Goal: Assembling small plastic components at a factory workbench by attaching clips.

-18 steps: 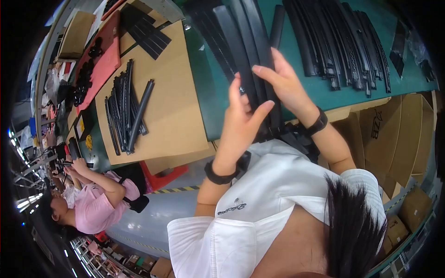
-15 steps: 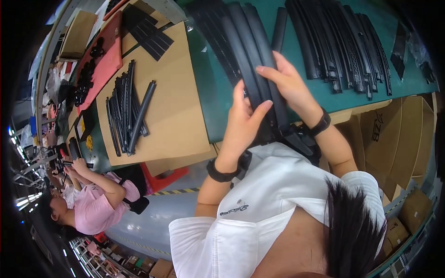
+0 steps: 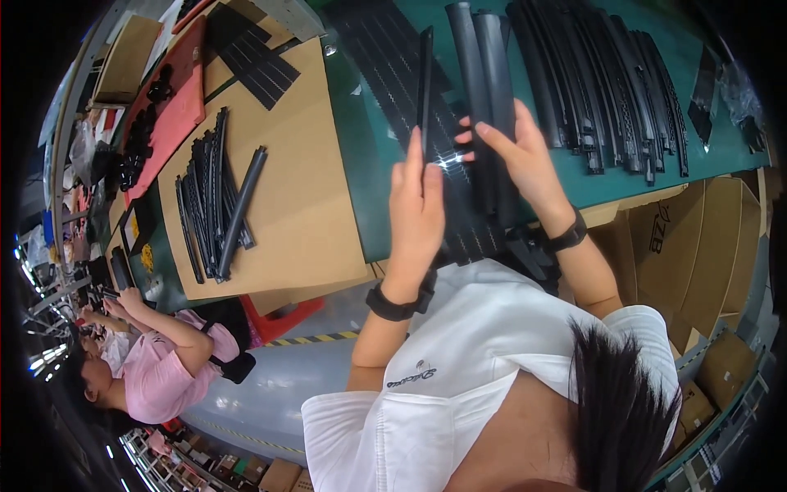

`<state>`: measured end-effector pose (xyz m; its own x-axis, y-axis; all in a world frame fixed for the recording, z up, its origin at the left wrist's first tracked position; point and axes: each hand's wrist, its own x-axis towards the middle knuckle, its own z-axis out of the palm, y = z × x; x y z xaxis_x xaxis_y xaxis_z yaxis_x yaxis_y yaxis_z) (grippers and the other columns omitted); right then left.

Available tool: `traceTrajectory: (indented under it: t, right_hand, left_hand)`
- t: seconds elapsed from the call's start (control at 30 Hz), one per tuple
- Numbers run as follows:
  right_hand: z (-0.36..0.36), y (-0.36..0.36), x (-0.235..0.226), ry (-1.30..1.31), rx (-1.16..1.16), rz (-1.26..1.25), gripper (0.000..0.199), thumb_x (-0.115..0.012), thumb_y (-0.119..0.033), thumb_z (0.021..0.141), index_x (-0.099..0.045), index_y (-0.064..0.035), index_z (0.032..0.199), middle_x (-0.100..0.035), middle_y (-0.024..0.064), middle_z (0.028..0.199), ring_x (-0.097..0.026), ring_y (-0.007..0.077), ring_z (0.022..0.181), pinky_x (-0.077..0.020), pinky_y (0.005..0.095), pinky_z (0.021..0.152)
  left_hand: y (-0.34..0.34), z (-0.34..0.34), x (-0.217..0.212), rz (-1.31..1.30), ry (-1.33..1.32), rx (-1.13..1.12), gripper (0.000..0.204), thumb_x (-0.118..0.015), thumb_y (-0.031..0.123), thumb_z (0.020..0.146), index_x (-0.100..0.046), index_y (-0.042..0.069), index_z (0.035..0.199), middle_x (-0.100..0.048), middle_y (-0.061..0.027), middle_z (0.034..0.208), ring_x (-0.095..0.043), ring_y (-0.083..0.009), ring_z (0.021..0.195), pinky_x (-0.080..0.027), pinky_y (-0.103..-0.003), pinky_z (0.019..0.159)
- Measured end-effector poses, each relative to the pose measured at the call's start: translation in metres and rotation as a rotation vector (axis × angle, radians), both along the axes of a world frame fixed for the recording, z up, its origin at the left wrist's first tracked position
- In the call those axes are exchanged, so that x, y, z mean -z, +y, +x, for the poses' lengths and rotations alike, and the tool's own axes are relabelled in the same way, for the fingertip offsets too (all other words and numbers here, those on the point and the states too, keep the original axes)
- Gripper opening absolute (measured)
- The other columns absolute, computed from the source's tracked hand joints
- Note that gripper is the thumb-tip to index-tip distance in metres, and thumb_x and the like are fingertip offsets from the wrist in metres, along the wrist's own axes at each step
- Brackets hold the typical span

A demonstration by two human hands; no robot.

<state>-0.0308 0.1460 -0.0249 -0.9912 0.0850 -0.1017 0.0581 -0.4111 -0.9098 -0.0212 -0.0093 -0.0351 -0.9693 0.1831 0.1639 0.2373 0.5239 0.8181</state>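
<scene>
My left hand (image 3: 416, 201) grips one narrow black plastic strip (image 3: 425, 90), which stands edge-on between thumb and fingers. Two broader curved black strips (image 3: 482, 74) are held side by side in my right hand (image 3: 525, 160), its thumb across their front and fingertips showing at their left side. A gap separates the two hands. Beneath them, flat black pieces with toothed lines (image 3: 381, 70) lie on the green tabletop (image 3: 348, 156). Just right of my right hand lies a large row of similar black strips (image 3: 602, 90).
Left of my hands, a cardboard sheet (image 3: 307, 180) bears a smaller heap of black strips (image 3: 209, 197). Beyond it lies a pink tray (image 3: 184, 90) with small black parts. An open carton (image 3: 689, 254) stands at the table's right front edge. A co-worker in pink (image 3: 168, 365) works at far left.
The strips held together between both hands are now apart: one is in my left hand, two in my right. My left hand has turned upright, uncovering the flat pieces below.
</scene>
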Motion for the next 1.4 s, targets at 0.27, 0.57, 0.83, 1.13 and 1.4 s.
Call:
traceTrajectory:
  t: [0.27, 0.57, 0.83, 1.13, 1.4]
  right_hand:
    - [0.008, -0.004, -0.002, -0.116, -0.033, -0.066, 0.027, -0.049, -0.003, 0.083, -0.044, 0.0008, 0.109, -0.054, 0.0128, 0.105, -0.057, 0.0162, 0.089, -0.0471, 0.0258, 0.076]
    - [0.025, -0.024, -0.006, -0.077, -0.035, 0.001, 0.033, -0.048, -0.004, 0.084, -0.041, 0.0011, 0.116, -0.052, 0.0054, 0.107, -0.048, 0.0087, 0.097, -0.0380, 0.0219, 0.084]
    - [0.019, -0.018, -0.014, -0.113, 0.043, -0.024, 0.032, -0.048, -0.007, 0.085, -0.041, 0.0007, 0.115, -0.054, 0.0045, 0.101, -0.052, 0.0091, 0.090, -0.0415, 0.0219, 0.078]
    - [0.007, 0.018, -0.045, 0.099, 0.072, 0.379, 0.024, -0.050, -0.004, 0.081, -0.049, -0.0015, 0.105, -0.056, 0.0042, 0.089, -0.056, 0.0141, 0.080, -0.0464, 0.0253, 0.068]
    - [-0.013, 0.020, -0.076, 0.905, -0.857, 1.493, 0.034, -0.056, -0.008, 0.064, -0.057, -0.0073, 0.098, -0.053, 0.0066, 0.090, -0.053, 0.0248, 0.088, -0.0402, 0.0360, 0.089]
  left_hand:
    - [0.008, -0.002, -0.010, 0.729, -0.631, -0.040, 0.036, -0.043, 0.013, 0.089, -0.035, -0.002, 0.120, -0.051, -0.0100, 0.095, -0.051, -0.0146, 0.090, -0.040, -0.026, 0.078]
    - [0.031, 0.008, -0.003, 0.520, -0.334, -0.002, 0.046, -0.052, 0.020, 0.084, -0.032, -0.004, 0.117, -0.056, -0.0203, 0.098, -0.058, -0.0277, 0.087, -0.044, -0.030, 0.075]
    - [0.019, -0.006, 0.003, 0.314, -0.268, 0.113, 0.041, -0.049, 0.018, 0.086, -0.032, -0.002, 0.117, -0.058, -0.0159, 0.092, -0.059, -0.0244, 0.079, -0.046, -0.030, 0.069]
    - [0.002, -0.010, -0.007, 0.907, -0.838, -0.048, 0.033, -0.044, 0.028, 0.089, -0.040, 0.000, 0.107, -0.050, -0.0063, 0.079, -0.047, -0.0106, 0.052, -0.040, -0.023, 0.047]
    - [-0.004, 0.011, -0.006, 1.452, -1.414, 0.487, 0.038, -0.050, 0.032, 0.085, -0.044, 0.003, 0.108, -0.055, -0.0053, 0.086, -0.054, -0.0118, 0.065, -0.045, -0.022, 0.055]
